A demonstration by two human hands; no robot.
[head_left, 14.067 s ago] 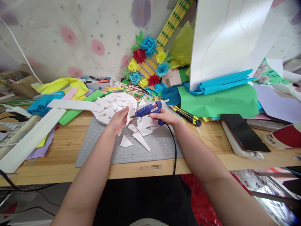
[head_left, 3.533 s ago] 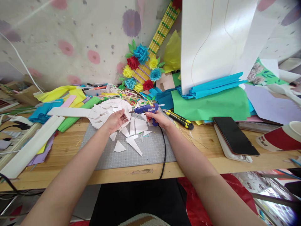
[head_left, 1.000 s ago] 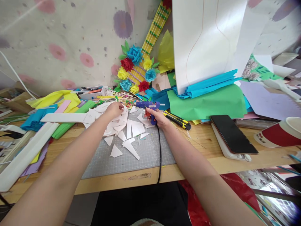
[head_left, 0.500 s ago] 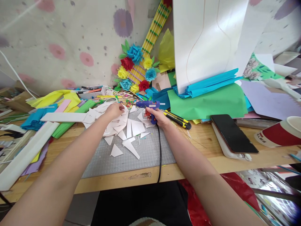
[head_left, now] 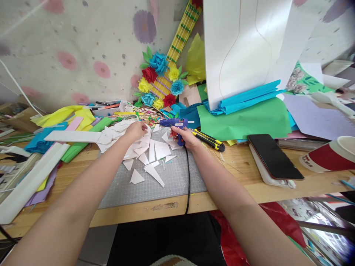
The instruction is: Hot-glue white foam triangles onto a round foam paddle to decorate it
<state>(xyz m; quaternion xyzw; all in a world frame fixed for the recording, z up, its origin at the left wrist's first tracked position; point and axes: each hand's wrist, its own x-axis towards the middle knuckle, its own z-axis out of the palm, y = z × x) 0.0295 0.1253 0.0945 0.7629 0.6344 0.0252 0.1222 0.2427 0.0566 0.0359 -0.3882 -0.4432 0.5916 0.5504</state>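
Note:
My right hand (head_left: 184, 136) is wrapped around the handle of a purple-blue hot glue gun (head_left: 173, 122), whose nozzle points left toward the white paper work. Its black cord (head_left: 189, 177) runs down over the table edge. My left hand (head_left: 136, 131) is closed, fingertips pinched at the right edge of a white guitar-shaped piece (head_left: 111, 132) covered with overlapping paper pieces. What exactly those fingers pinch is hidden. Loose white paper scraps (head_left: 155, 175) lie on the grey cutting mat (head_left: 124, 194) in front of the hands.
A yellow-and-black utility knife (head_left: 209, 141) lies right of the glue gun. Farther right are a phone (head_left: 273, 155) and a paper cup (head_left: 327, 155). A yellow paper guitar with flowers (head_left: 166, 74) and a white board (head_left: 246, 48) lean at the back. Coloured paper (head_left: 63, 114) is piled left.
The view has shifted very slightly. The white piece's long neck sits a little farther left and higher at its tip; both hands keep nearly the same positions.

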